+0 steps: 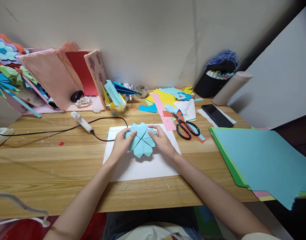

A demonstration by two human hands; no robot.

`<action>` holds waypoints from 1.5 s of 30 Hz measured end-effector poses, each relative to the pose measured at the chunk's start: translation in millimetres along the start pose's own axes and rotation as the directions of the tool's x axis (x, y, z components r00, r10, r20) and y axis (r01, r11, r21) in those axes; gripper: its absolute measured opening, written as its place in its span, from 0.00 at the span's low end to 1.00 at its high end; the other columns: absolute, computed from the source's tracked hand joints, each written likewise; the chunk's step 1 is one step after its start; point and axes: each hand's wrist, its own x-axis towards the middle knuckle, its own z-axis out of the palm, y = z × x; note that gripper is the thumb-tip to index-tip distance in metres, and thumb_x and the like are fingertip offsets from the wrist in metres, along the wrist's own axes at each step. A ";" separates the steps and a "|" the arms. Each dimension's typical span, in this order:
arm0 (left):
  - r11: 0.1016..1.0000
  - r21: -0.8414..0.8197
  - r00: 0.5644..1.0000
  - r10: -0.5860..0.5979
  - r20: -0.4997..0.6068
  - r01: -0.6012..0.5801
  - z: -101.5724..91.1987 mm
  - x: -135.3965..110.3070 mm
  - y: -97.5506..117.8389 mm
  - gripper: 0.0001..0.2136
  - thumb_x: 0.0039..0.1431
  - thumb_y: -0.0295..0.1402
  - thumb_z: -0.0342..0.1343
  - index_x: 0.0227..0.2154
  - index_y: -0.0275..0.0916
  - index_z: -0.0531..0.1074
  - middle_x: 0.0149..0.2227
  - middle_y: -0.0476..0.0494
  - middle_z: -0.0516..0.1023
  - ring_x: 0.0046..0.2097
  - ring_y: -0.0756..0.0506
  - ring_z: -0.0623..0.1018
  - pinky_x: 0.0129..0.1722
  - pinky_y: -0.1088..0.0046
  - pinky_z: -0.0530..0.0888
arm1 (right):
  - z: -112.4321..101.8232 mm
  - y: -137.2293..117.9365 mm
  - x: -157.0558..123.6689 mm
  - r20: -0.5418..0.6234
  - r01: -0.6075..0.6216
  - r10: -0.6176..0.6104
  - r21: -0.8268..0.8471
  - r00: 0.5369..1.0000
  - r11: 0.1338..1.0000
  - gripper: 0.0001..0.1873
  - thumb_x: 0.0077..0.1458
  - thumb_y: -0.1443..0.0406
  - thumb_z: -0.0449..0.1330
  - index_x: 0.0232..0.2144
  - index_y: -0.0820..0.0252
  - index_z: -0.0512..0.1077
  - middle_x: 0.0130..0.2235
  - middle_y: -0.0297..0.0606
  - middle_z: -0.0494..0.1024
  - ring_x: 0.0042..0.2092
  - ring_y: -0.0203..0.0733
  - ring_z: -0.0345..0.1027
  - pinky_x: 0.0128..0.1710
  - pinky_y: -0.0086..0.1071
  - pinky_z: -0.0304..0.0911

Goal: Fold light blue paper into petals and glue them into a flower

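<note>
Between my two hands is a light blue folded paper flower [142,141], its petals meeting at a slit-like centre. My left hand [123,141] grips its left edge, thumb on top and fingers underneath. On the opposite edge, my right hand [161,139] holds it the same way, with the thumb over a petal. The flower is above a white paper sheet [142,171] lying on the wooden table, and casts a shadow on it. Black-handled scissors [186,126] lie to the right of my right hand, on paper scraps.
A glue gun [81,122] with a black cable lies at left. Coloured papers [258,153] are stacked at right, near a phone [217,115]. Behind stand a cup of paper strips [116,106], a pink organizer [49,78], a marker bag [201,83] and a pale cylinder [231,87].
</note>
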 end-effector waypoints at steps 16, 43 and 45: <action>0.993 -0.077 0.991 -0.093 -0.097 0.086 19.7 -17.2 5.1 0.13 0.47 0.43 0.56 0.30 0.37 0.71 0.32 0.46 0.77 0.34 0.46 0.73 0.32 0.75 0.67 | 11.7 3.0 -4.7 -0.228 0.158 -0.207 -0.218 0.951 0.963 0.15 0.53 0.53 0.50 0.36 0.58 0.63 0.38 0.38 0.70 0.38 0.40 0.63 0.38 0.33 0.59; 0.992 -0.067 0.978 -0.089 0.189 0.103 18.8 -8.8 -10.3 0.21 0.47 0.45 0.55 0.38 0.31 0.71 0.39 0.37 0.77 0.39 0.41 0.74 0.37 0.69 0.69 | 2.1 -2.9 0.0 -0.139 0.217 -0.285 -0.373 0.948 0.902 0.13 0.55 0.55 0.50 0.29 0.58 0.62 0.28 0.31 0.66 0.31 0.36 0.60 0.32 0.28 0.55; 0.991 -0.069 0.974 -0.096 0.204 0.112 18.6 -8.4 -12.0 0.22 0.48 0.45 0.54 0.39 0.30 0.71 0.40 0.36 0.76 0.39 0.41 0.74 0.36 0.69 0.69 | 3.4 -3.4 -0.4 -0.144 0.216 -0.288 -0.383 0.947 0.898 0.12 0.55 0.55 0.49 0.29 0.58 0.62 0.28 0.31 0.66 0.31 0.36 0.60 0.32 0.28 0.55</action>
